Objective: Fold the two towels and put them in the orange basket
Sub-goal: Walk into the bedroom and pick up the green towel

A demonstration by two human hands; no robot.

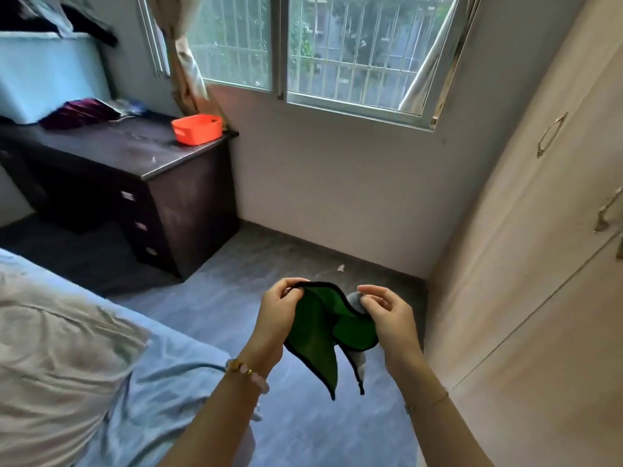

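Both hands, left hand (277, 310) and right hand (387, 316), pinch the green towel (320, 335), still unfolded. Orange basket (197, 129) looks empty, so basically everything's left.

Both forearms reached fwd from bottom of frame, bare, raised approx. chest-high over the floor. Left hand (277, 310) was closed in a pinch, thumb & fingertips together at top, knuckles outward, beaded bracelet on wrist. Right hand (387, 313) sat just beside it at same height, fingers curled, thumb & index pinched, thin bangle on forearm. Hands near each other, not touching.
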